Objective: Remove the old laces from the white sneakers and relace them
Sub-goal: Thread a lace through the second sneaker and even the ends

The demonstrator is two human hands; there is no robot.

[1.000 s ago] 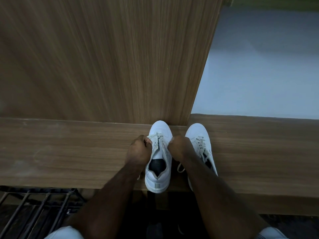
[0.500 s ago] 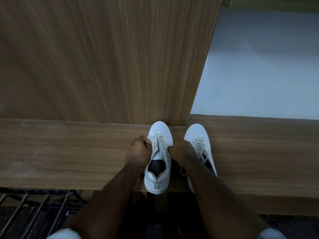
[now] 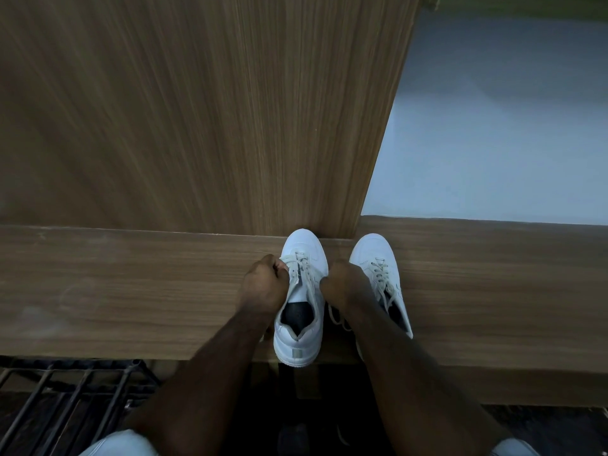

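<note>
Two white sneakers stand side by side on the wooden desk [image 3: 131,291] at lower centre of the frame, toes against an upright wood panel [image 3: 197,110]. The left hand [image 3: 263,286] has its grip clenched on the lace [image 3: 297,263] at the left edge of the left sneaker [image 3: 301,340]. The right hand [image 3: 343,286] is curled at that shoe's right edge, pinching lace there. The right sneaker [image 3: 375,250] is laced and partly behind the right forearm. A dark metal rack [image 3: 65,390] sits at lower left.
</note>
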